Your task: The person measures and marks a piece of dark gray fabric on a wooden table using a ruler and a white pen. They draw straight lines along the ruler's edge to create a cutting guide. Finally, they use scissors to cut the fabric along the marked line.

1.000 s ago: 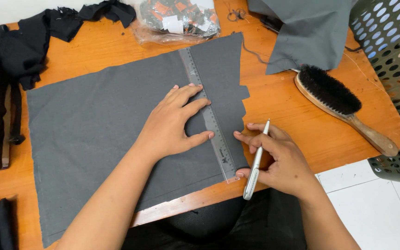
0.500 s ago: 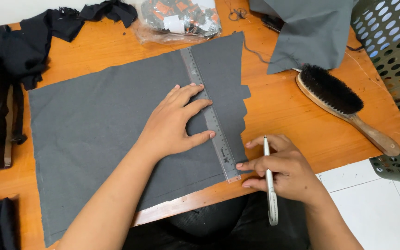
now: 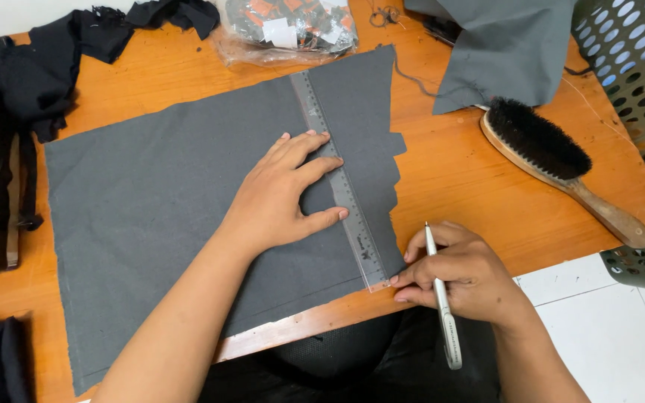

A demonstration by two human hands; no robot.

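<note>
A dark grey piece of fabric lies flat on the orange wooden table. A clear ruler runs lengthwise over its right part. My left hand presses flat on the fabric, fingertips on the ruler's left edge. My right hand holds a white pen with its tip pointing away from me. Its fingertips touch the near end of the ruler at the fabric's lower right corner. The fabric's right edge is cut in steps.
A wooden brush with black bristles lies on the table's right side. A grey perforated basket stands at the far right. More grey cloth, a plastic bag of small items and black fabric lie at the back and left.
My right hand has moved down toward the near end of the ruler and turned the pen more upright in my grip. My left hand has stayed on the fabric.
</note>
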